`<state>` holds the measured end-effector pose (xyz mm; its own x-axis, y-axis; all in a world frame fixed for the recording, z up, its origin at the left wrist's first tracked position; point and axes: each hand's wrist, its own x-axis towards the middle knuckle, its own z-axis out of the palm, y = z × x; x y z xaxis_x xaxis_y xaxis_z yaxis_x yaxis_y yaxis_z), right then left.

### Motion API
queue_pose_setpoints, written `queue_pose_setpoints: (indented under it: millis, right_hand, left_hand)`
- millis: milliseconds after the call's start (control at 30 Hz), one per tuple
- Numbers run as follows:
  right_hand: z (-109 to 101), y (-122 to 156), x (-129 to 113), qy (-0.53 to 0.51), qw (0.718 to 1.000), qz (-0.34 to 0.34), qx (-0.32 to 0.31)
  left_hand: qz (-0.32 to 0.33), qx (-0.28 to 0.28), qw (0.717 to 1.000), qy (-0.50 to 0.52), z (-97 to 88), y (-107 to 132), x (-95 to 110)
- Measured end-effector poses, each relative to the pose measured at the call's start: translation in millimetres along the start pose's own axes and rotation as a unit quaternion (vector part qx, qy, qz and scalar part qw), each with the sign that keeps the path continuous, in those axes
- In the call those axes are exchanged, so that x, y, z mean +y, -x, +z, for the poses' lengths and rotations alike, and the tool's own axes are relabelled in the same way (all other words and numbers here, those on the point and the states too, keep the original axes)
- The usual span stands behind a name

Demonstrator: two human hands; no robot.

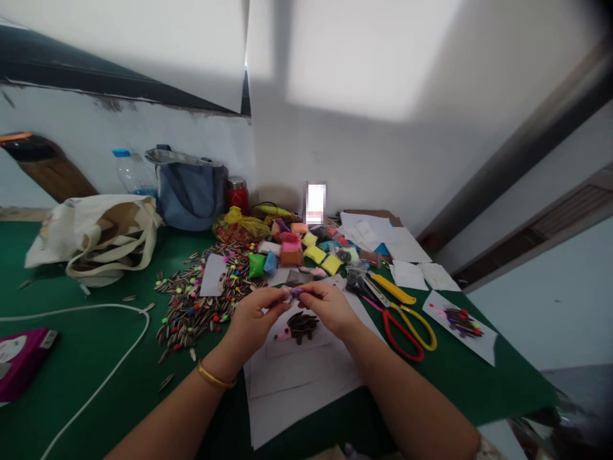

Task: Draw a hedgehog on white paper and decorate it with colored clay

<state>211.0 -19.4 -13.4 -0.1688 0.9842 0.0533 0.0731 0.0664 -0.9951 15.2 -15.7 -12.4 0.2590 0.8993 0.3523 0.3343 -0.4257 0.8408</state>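
Over the green counter [479, 383], left hand [253, 317] and right hand [331, 308] pinch a purple bit [296, 293] in their fingers [311, 296], seed hedgehog [299, 326] crosswise just nearside.

From my head view, I see the left hand [258, 313] and the right hand [330, 308] pinching a small purple piece [297, 293], perhaps wrapped clay; it is too small to be sure. Below them, a hedgehog made with seeds [301, 325] lies on stacked white paper [301, 406]. Scissors [389, 308] lie to its right, a heap of seeds [184, 316] to its left, and colourful packets [291, 257] beyond.
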Motion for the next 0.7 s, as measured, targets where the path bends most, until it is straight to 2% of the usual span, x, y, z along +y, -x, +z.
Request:
queue_pose_setpoints:
  millis: [200, 333, 467, 567, 700]
  right_hand:
    - [2.4, 0.3, 1.0, 0.004, 0.999, 0.019, 0.035]
    - [-0.4, 1.6, -1.7, 0.044, 0.999, 0.016, -0.001]
    - [-4.6, 3.2, -3.9, 0.14, 0.987, -0.066, -0.037]
    - [-4.2, 5.0, -3.3, 0.219, 0.965, -0.143, -0.027]
    - [-1.9, 6.7, -1.7, 0.31, 0.929, -0.2, -0.01]
  left_hand:
    - [0.001, 0.003, 1.0, 0.012, 3.6, 2.3, 6.4]
    - [-0.004, 0.02, 1.0, 0.009, 5.5, 4.5, 6.3]
    - [-0.027, 0.023, 0.999, 0.008, 4.5, 3.2, 5.6]
    - [-0.072, 0.03, 0.996, 0.044, 3.0, 0.7, 5.4]
    - [-0.113, 0.01, 0.987, 0.117, 3.5, -0.7, 7.8]
